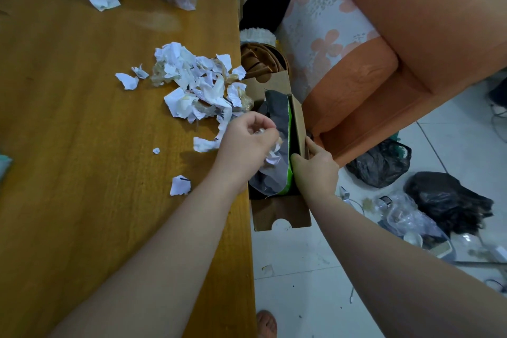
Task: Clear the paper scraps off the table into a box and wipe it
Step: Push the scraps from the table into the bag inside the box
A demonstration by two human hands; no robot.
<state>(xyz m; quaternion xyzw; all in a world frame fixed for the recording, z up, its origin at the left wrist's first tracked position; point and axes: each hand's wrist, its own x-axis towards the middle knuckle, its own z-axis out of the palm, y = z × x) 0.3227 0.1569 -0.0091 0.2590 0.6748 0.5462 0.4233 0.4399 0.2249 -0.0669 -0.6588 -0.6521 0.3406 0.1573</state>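
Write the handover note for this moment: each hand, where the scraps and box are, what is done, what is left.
Left hand: closed on a few paper scraps, at the table edge over the box.
Right hand: gripping the cardboard box by its far wall, beside the table.
Some scraps lie in the box on a dark bag.
Left: the main scrap pile, loose pieces nearer the person, then wiping. No wiping visible yet.

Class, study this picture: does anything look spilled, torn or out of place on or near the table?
Yes. A heap of torn paper scraps litters the wooden table near its edge, with stray pieces apart from it. Bags and rubbish lie scattered on the floor.
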